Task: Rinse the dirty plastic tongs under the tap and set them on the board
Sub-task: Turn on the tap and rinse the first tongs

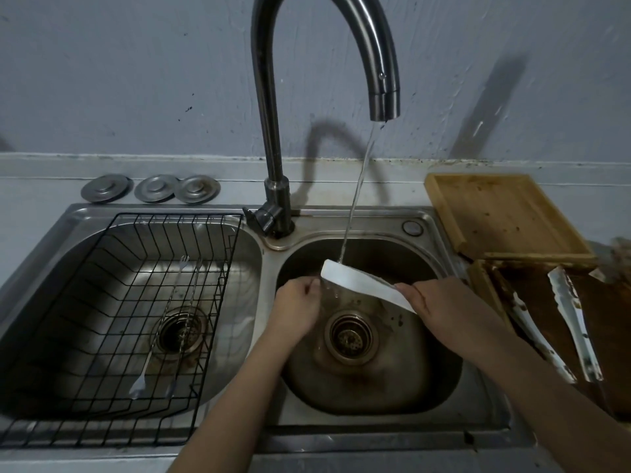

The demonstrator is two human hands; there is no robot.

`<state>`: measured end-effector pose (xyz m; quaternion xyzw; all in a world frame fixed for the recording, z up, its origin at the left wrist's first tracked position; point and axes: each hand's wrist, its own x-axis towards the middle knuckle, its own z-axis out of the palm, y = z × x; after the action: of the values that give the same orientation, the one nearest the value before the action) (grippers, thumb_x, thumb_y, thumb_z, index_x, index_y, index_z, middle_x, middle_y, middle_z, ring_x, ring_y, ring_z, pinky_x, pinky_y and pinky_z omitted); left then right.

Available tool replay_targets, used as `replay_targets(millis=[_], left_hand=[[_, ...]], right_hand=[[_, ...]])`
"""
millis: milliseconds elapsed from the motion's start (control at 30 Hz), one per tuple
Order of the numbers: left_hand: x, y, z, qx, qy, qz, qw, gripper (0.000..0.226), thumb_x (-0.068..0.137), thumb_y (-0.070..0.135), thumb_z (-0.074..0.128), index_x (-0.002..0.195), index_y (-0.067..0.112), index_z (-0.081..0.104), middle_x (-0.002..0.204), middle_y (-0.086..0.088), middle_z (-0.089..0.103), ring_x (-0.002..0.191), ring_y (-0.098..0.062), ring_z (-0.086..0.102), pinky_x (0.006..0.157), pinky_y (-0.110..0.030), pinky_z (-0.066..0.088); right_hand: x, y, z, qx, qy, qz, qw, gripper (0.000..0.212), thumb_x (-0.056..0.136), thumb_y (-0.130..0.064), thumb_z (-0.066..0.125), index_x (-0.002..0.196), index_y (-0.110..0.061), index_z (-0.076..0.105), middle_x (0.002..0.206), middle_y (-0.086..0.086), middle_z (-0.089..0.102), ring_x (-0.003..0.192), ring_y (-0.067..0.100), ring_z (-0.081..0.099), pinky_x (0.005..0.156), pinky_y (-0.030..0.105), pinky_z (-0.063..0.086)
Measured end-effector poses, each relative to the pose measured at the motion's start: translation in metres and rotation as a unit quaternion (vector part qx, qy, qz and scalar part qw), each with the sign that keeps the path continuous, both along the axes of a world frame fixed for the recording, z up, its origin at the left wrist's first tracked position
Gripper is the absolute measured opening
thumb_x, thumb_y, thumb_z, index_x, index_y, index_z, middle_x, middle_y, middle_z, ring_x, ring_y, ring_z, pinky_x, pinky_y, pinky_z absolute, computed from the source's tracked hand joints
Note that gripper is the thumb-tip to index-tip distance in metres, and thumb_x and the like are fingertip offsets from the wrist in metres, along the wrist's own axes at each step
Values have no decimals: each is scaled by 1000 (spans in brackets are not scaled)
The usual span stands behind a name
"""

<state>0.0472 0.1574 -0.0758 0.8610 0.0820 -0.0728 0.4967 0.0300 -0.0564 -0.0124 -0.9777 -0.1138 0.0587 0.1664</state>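
Both forearms reach in from the bottom edge over the right basin [426, 387] of a steel double sink. The right hand [450, 308] lies knuckles up, fingers curled round the near end of the white plastic tongs [358, 279]; that end is hidden under the hand. The left hand [295, 312] is loosely closed beside the far tip, fingertips at or just under the edge of the tongs; whether it truly pinches them I cannot tell. The tongs slant up and to the left above the drain [351, 336], and a thin stream of water [355, 199] from the curved, brushed-metal tap [375, 46] lands on their raised end.

The tongs look flat, smooth and rounded at the tip. Only 1 arm of them shows clearly; the second is hard to make out behind it.

To the right, a pale wooden board [505, 216] with a raised rim sits on the counter, speckled with dark marks. Nearer, a darker board [597, 336] holds 2 more white pieces [573, 319] smeared with brown; the frame cuts this board at the right edge, and a blurred object beyond it cannot be identified.

The left basin [51, 285] carries a black wire rack [112, 336] with thin metal utensils [181, 302] lying in it; their exact kind is hard to read. 3 round steel discs [106, 188] rest on the ledge behind, the 2 on the right touching.
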Motion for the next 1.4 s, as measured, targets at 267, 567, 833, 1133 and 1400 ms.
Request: replay_targets(millis=[267, 567, 833, 1133, 1400], left_hand=[[5, -8, 27, -411, 139, 142, 890, 27, 96, 27, 50, 90, 4, 63, 69, -8, 68, 64, -16, 69, 61, -25, 59], [15, -28, 34, -485, 178, 137, 845, 17, 96, 13, 48, 101, 4, 62, 83, -13, 72, 76, -21, 72, 63, -27, 59], [18, -48, 24, -496, 103, 196, 839, 28, 98, 10, 42, 121, 5, 57, 113, -14, 66, 103, -23, 66, 80, -33, 56], [17, -57, 23, -537, 102, 235, 804, 45, 85, -21, 42, 114, 9, 58, 123, -8, 61, 107, -17, 61, 77, -27, 53], [21, -42, 17, -366, 102, 173, 909, 21, 94, 2, 47, 109, 7, 62, 100, -13, 70, 89, -24, 69, 71, -36, 58]], right_hand=[[-6, -6, 1, -38, -60, 12, 997, 51, 82, -64, 18, 90, -25, 51, 75, -5, 61, 65, 10, 59, 57, 28, 48], [6, -22, -7, 37, 15, -140, 989, 66, 65, -65, 64, 110, -21, 43, 108, 1, 53, 91, 15, 55, 77, 34, 52], [4, -9, -6, 16, -16, -156, 987, 47, 69, -56, 68, 94, -20, 50, 83, -5, 55, 74, 11, 56, 63, 28, 50], [0, -2, -4, 30, -42, -181, 982, 46, 65, -54, 73, 88, -20, 53, 79, -6, 59, 71, 12, 57, 65, 30, 53], [-1, 4, -6, 43, -49, -192, 979, 55, 63, -53, 75, 99, -17, 53, 83, -6, 54, 73, 11, 51, 64, 26, 47]])
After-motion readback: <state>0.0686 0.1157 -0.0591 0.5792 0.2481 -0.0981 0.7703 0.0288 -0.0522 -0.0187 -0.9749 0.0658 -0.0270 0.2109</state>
